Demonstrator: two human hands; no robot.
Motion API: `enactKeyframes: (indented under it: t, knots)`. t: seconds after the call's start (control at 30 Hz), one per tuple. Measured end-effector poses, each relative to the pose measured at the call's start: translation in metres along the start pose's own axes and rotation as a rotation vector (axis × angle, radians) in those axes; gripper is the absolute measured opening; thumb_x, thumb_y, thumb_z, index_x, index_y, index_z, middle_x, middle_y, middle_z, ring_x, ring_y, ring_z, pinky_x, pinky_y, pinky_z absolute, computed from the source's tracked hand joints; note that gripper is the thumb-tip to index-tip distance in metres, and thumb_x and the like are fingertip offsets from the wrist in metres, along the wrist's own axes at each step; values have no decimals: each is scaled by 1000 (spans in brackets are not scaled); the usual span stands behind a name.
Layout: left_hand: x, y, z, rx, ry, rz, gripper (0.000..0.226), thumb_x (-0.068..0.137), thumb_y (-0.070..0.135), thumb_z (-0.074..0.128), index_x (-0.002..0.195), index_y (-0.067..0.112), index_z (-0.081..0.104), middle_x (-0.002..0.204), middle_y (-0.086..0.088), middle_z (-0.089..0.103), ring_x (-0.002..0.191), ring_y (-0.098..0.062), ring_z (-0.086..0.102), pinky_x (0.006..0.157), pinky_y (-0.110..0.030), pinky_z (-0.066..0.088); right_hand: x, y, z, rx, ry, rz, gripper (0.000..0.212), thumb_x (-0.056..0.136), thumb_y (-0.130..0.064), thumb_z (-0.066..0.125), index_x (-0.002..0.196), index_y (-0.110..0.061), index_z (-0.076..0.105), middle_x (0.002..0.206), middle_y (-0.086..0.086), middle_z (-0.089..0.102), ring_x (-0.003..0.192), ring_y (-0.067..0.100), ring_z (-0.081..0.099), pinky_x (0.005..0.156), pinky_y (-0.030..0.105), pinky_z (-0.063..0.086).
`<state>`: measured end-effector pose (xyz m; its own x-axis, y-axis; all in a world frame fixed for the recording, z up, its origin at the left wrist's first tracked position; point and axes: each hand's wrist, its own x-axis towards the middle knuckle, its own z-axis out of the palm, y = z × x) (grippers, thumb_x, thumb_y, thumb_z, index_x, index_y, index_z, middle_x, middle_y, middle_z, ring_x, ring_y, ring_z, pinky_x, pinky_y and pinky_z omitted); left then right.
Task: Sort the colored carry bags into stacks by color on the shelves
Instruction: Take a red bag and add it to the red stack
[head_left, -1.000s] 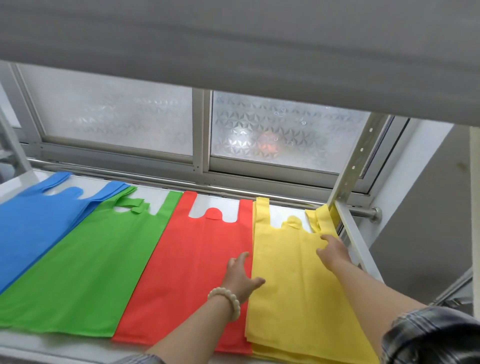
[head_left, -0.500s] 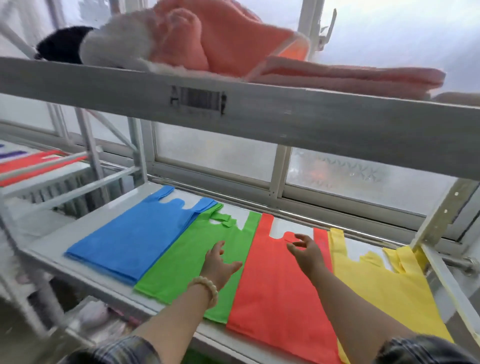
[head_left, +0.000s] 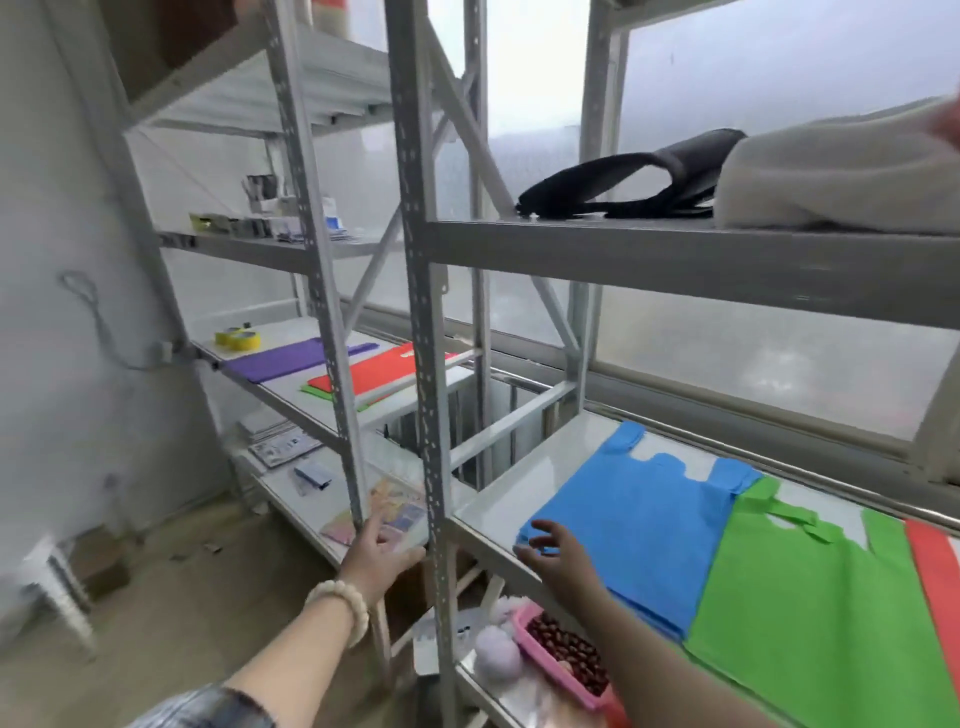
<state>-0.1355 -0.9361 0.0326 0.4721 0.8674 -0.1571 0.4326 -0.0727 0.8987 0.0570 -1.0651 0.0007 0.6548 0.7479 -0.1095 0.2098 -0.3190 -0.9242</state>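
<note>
Both hands hold nothing: left hand (head_left: 382, 553) loose, right hand (head_left: 553, 553) spread beside the blue bags (head_left: 644, 525). Judged light, limp, slippery; grasp stack edges.

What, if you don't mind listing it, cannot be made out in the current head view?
- Red bags: cut off by the right edge.
- Green bags under the far red bags: mostly covered, and crossed by an upright.
- Items on the upper left shelf: too small and blurred.
</note>
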Motion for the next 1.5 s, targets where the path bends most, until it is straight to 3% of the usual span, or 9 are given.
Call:
enactKeyframes:
  t: [0.13, 0.23, 0.33, 0.8, 0.93, 1.07, 1.2, 1.33, 1.5]
  knots:
    - [33, -26, -65, -110, 118, -43, 53, 78, 9, 73, 123, 12, 45, 84, 8, 46, 100, -16, 44, 80, -20, 39, 25, -44, 102, 4, -180, -20, 49, 85, -23, 69, 129, -17, 50, 109, -1, 59, 99, 14, 59, 73, 18, 51]
    - [69, -48, -96, -167, 165, -58, 80, 76, 11, 75, 142, 12, 29, 110, -2, 50, 120, -24, 43, 100, -31, 35, 55, -75, 161, -1, -254, -34, 52, 83, -26, 70, 130, -19, 49, 115, 1, 59, 104, 16, 61, 89, 30, 54]
    - [110, -66, -133, -233, 226, -65, 85, 77, 13, 74, 146, 15, 23, 139, -12, 39, 133, -28, 35, 109, -36, 30, 98, -103, 209, -11, -289, -88, 53, 83, -25, 71, 130, -15, 49, 113, 3, 59, 103, 19, 61, 93, 34, 53]
    - [317, -102, -307, -237, 430, -116, 83, 79, 17, 73, 146, 17, 23, 138, -12, 41, 133, -26, 35, 109, -37, 30, 300, -198, 376, 70, -241, -134, 55, 87, -24, 66, 135, -12, 44, 118, 5, 55, 102, 20, 57, 94, 37, 50]
    - [385, -104, -341, -209, 372, -65, 83, 79, 18, 73, 146, 18, 23, 137, -10, 43, 131, -26, 38, 107, -34, 31, 348, -217, 418, 71, -146, -96, 55, 90, -27, 62, 138, -12, 41, 129, 9, 53, 92, 19, 56, 78, 28, 43]
    - [457, -104, -382, -163, 298, -26, 82, 79, 18, 73, 145, 16, 25, 137, -11, 42, 130, -26, 39, 104, -34, 34, 400, -230, 458, 57, 7, -4, 59, 88, -28, 64, 139, -10, 40, 132, 13, 53, 111, 28, 56, 91, 37, 46]
    - [529, -100, -424, -88, 231, 6, 82, 78, 22, 73, 145, 17, 25, 133, -10, 45, 117, -23, 46, 85, -27, 43, 445, -242, 478, 36, 146, 92, 59, 90, -28, 61, 141, -10, 39, 136, 14, 50, 118, 31, 53, 94, 36, 43]
    - [591, -94, -422, -82, 146, 9, 80, 81, 20, 71, 145, 14, 24, 132, -9, 45, 125, -27, 43, 100, -33, 39, 486, -239, 480, 17, 282, 184, 55, 91, -25, 59, 140, -9, 40, 139, 13, 48, 113, 28, 54, 93, 33, 42]
    - [666, -83, -386, -75, -19, 16, 79, 81, 21, 70, 145, 16, 24, 135, -10, 44, 121, -24, 44, 100, -34, 38, 537, -221, 464, -97, 486, 379, 54, 90, -28, 57, 138, -7, 42, 138, 18, 46, 127, 34, 45, 105, 37, 36]
